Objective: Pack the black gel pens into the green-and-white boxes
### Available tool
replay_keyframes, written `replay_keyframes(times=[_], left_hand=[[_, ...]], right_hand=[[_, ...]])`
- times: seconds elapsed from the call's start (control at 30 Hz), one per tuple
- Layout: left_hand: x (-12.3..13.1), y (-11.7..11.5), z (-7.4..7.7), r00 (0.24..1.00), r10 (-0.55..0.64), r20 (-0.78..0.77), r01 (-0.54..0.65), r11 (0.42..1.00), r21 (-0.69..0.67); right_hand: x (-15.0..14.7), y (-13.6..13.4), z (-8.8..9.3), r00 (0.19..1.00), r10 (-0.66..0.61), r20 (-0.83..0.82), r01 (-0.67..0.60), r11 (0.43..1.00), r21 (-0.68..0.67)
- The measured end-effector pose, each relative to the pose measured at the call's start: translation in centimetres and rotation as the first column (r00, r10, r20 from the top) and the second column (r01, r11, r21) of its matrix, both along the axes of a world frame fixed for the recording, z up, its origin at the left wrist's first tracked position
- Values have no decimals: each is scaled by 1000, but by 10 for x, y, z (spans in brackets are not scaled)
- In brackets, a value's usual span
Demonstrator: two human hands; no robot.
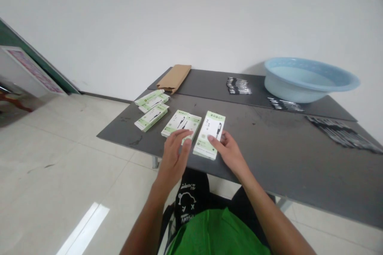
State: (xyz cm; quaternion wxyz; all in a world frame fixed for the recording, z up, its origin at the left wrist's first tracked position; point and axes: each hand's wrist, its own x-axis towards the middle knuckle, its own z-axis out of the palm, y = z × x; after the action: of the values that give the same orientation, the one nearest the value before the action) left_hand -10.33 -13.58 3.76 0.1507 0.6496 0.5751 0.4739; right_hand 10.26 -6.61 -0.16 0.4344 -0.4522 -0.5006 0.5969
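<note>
In my right hand (226, 149) is a green and white pen box (211, 129), thumb on its front face, fingers behind its right edge. A pen is printed on it. My left hand (177, 149) is open, fingers apart, over the lower part of two similar pen boxes (179, 120) lying side by side. Whether its fingertips touch them I cannot tell. Farther left lie more green and white boxes (152, 116), some overlapping near the table's left edge.
A brown paper bag (175, 76) lies at the back left of the dark table (254, 159). Pens lie in groups: one at the back (238, 86), one (285, 104) before the light blue basin (308, 79), one (342, 132) at the right. A white wall stands behind.
</note>
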Motion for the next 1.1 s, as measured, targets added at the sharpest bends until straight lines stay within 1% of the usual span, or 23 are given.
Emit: replay_keyframes(times=[0.07,0.17,0.23,0.3,0.4,0.5,0.6,0.73,0.8,0.87,0.9,0.97,1.0,1.03,1.07,1.1], left_hand=[[-25,6,-3,995,86,-50,-85,996,22],[-57,14,-9,982,150,-114,-150,989,4],[-74,18,-14,976,179,-125,-180,984,5],[-86,20,-18,968,215,-129,-217,976,-3],[-95,21,-25,957,257,-136,-265,963,-44],[-98,22,-31,954,263,-141,-274,960,-60],[-101,24,-34,959,233,-159,-243,969,-45],[-105,28,-31,977,138,-163,-141,990,-2],[-107,28,-29,978,148,-150,-145,989,29],[-112,28,-28,963,235,-132,-225,971,83],[-115,27,-27,946,301,-120,-288,950,119],[-126,30,-27,889,442,-119,-418,890,180],[-133,34,-28,862,487,-138,-460,868,189],[-143,39,-28,835,513,-200,-487,858,167],[-153,47,-29,810,506,-297,-498,860,108],[-164,56,-29,799,487,-353,-500,864,60]], right_hand=[[-21,16,-6,999,-3,48,4,1000,-6],[-51,32,-14,991,-9,136,8,1000,7],[-67,39,-18,979,-23,201,19,999,26],[-78,43,-19,961,-53,272,40,998,55],[-86,46,-18,925,-85,371,50,993,104],[-88,45,-15,893,-74,443,9,989,147],[-90,41,-11,871,-72,485,-19,984,180],[-87,36,-6,871,-111,478,-7,971,238],[-70,33,-4,880,-161,447,32,959,282],[-39,24,-3,877,-251,411,115,938,326],[-18,17,-3,867,-309,392,173,923,345],[29,1,-4,829,-430,357,299,881,367],[54,-6,-6,808,-480,342,354,859,371],[78,-13,-9,783,-527,330,405,835,373],[101,-19,-12,761,-564,319,445,813,376],[121,-24,-16,747,-589,308,473,797,377]])
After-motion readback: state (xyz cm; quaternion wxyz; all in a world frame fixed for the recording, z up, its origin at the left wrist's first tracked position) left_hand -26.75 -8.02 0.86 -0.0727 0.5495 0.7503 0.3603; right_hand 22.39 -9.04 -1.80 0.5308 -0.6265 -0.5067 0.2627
